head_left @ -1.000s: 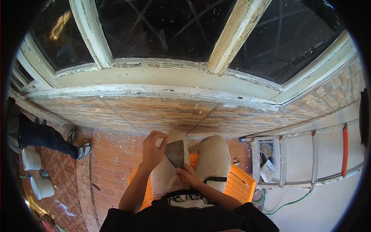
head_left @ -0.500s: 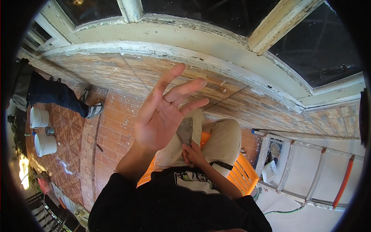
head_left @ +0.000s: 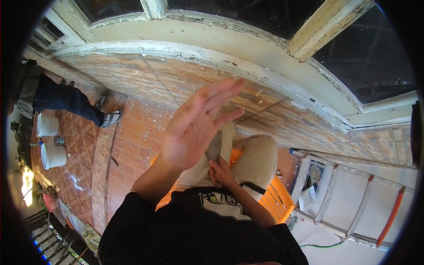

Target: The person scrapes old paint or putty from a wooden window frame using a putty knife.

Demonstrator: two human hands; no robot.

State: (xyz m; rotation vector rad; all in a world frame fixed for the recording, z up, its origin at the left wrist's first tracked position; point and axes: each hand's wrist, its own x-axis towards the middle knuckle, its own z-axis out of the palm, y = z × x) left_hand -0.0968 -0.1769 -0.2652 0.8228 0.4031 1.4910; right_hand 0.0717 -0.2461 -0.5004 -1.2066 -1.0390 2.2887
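Note:
My left hand (head_left: 192, 130) is raised in front of me, palm showing and fingers stretched out, with nothing in it. It partly hides my lap and the blade of a putty knife (head_left: 214, 151). The fingers of my right hand (head_left: 222, 171) are wrapped round that putty knife's handle, low over my lap between the thighs. The wide grey blade points away from me. I am seated on an orange plastic chair (head_left: 276, 201).
Ahead is a window frame (head_left: 190, 33) with peeling white paint, above a tiled wall (head_left: 145, 77). At right lies a ladder (head_left: 329, 194) near a white container (head_left: 308, 198). White buckets (head_left: 54, 156) and another person's leg (head_left: 70, 102) are at left.
My left hand has turned and tilted slightly to the right, its fingers drawing closer together. My right hand stays in my lap with the putty knife.

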